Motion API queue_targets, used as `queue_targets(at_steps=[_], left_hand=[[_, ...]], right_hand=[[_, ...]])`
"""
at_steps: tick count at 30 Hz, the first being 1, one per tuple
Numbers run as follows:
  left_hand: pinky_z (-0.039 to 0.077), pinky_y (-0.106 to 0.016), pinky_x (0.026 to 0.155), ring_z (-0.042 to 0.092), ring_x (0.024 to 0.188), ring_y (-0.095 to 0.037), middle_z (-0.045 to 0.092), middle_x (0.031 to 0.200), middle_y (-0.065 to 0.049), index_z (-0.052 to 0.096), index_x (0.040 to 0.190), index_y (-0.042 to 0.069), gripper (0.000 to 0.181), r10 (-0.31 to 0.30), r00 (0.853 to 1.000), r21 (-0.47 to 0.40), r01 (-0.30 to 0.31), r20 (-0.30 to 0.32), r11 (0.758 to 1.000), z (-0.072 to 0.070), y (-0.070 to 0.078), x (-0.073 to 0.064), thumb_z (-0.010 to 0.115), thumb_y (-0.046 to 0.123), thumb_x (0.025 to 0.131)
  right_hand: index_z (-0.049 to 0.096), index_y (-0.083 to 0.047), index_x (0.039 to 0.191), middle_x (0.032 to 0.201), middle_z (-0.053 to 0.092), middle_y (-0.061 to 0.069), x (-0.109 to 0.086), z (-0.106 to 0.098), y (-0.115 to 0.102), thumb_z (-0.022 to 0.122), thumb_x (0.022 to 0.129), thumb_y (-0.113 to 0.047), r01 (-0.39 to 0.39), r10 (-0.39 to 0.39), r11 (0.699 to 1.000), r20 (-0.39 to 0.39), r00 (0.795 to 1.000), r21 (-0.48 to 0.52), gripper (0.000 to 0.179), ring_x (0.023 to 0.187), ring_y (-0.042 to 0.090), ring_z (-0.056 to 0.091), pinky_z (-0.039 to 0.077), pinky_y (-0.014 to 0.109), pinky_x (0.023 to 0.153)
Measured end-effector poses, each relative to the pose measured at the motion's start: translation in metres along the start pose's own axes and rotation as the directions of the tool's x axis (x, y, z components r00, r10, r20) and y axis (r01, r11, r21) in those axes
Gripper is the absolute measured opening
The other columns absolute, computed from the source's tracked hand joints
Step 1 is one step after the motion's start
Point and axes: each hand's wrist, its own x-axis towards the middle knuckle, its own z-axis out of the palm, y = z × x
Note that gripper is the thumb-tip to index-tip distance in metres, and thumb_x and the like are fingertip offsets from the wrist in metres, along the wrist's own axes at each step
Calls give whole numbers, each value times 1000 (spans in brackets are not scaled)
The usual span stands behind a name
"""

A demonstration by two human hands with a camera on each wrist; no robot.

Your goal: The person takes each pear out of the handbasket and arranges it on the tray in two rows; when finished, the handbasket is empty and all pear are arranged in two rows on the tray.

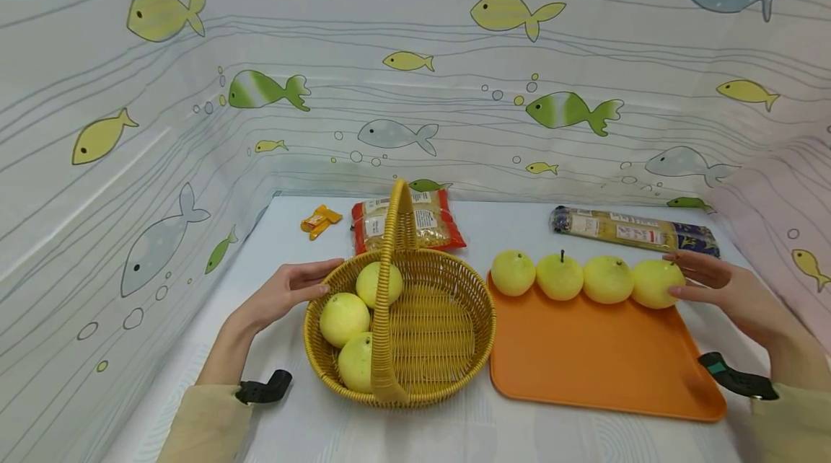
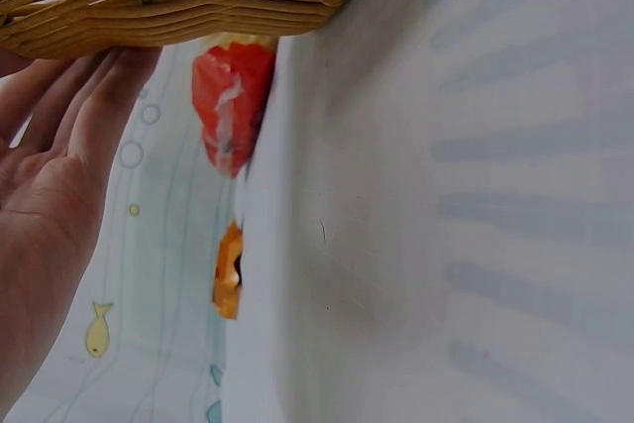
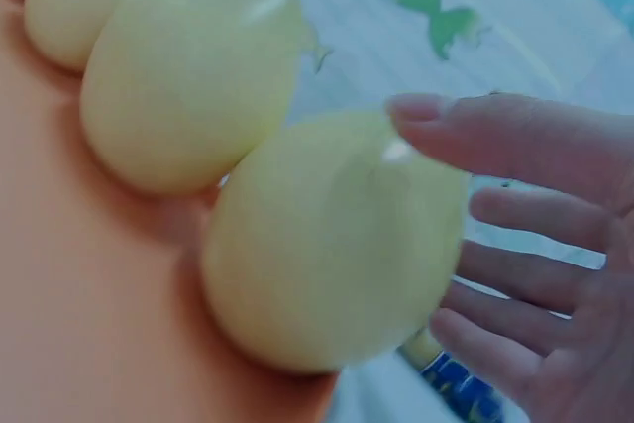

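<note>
A woven basket (image 1: 441, 333) with a tall arched handle holds three yellow pears (image 1: 344, 319) on its left side. My left hand (image 1: 293, 290) is at the basket's left rim, and the left wrist view shows its extended fingers (image 2: 94, 111) against the wickerwork. Several more pears (image 1: 560, 277) line the back edge of an orange tray (image 1: 597, 355). My right hand (image 1: 720, 290) is at the rightmost pear (image 3: 332, 245), thumb tip on its surface. Its other fingers (image 3: 525, 264) stretch loosely beside the fruit.
Behind the basket lies a red-edged clear food packet (image 1: 422, 221), with small orange wrapped sweets (image 1: 319, 221) to its left. A long packet (image 1: 636, 230), seemingly of noodles, lies behind the pears. Fish-patterned walls (image 1: 454, 88) enclose the table (image 1: 467, 434).
</note>
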Motion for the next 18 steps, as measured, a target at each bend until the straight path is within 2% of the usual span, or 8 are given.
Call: queue_targets(at_steps=[2, 4, 6, 9, 10, 12, 17, 18], left_hand=[[46, -16, 98, 56, 124, 0, 46, 153, -15, 46, 149, 6, 53, 7, 1000, -4, -7, 2, 1000, 0, -1, 0, 61, 19, 100], [47, -16, 98, 57, 123, 0, 46, 153, -15, 46, 149, 5, 53, 15, 1000, -8, -15, 2, 1000, 0, 0, 0, 61, 18, 100], [47, -17, 98, 57, 123, 0, 46, 153, -16, 46, 149, 5, 53, 19, 1000, -13, -19, 3, 1000, 0, 1, 1, 61, 18, 100], [46, -16, 98, 57, 123, 0, 46, 153, -15, 46, 149, 5, 53, 15, 1000, -17, -15, 3, 1000, 0, 1, 0, 61, 18, 100], [46, -16, 98, 57, 123, 0, 46, 153, -15, 46, 149, 5, 53, 13, 1000, -18, -13, 3, 1000, 0, 1, 0, 61, 18, 100], [46, -16, 98, 57, 123, 0, 46, 153, -15, 46, 149, 5, 53, 9, 1000, -17, -9, 4, 1000, 0, 0, 0, 61, 19, 100], [46, -16, 98, 57, 123, 0, 45, 153, -15, 46, 149, 5, 53, 15, 1000, -18, -14, 6, 1000, 0, -1, 0, 61, 18, 100], [46, -16, 98, 57, 123, 0, 45, 153, -15, 46, 149, 5, 53, 17, 1000, -20, -17, 7, 1000, 0, -1, 0, 61, 18, 100]], right_hand=[[31, -15, 158, 127, 45, -33, -3, -4, -9, 67, 97, -26, 59, -57, 998, -87, 995, 19, 72, 108, -21, 44, 47, 18, 98], [35, -17, 156, 129, 48, -30, -7, -7, -19, 66, 98, -18, 130, -119, 990, -172, 978, 51, 67, 110, -20, 45, 41, 2, 86], [36, -19, 156, 134, 48, -25, -10, -8, -32, 65, 97, -12, 188, -164, 979, -231, 959, 84, 66, 116, -18, 44, 39, 0, 91], [38, -16, 155, 141, 49, -18, -13, -6, -50, 65, 96, -3, 254, -205, 953, -262, 943, 168, 66, 121, -12, 45, 38, 1, 93], [40, -16, 155, 141, 49, -18, -15, -5, -56, 65, 95, -3, 261, -211, 951, -269, 940, 167, 66, 121, -12, 45, 39, 0, 92], [42, -11, 153, 141, 52, -14, -16, -1, -67, 66, 94, 2, 296, -229, 924, -271, 935, 242, 65, 122, -11, 48, 41, 0, 89], [46, -5, 148, 137, 58, -9, -19, 14, -92, 65, 90, 11, 359, -274, 845, -255, 927, 398, 63, 121, -8, 53, 42, 2, 91], [46, -5, 148, 137, 58, -9, -19, 17, -97, 65, 90, 11, 357, -276, 845, -247, 929, 399, 64, 122, -8, 53, 42, 2, 91]])
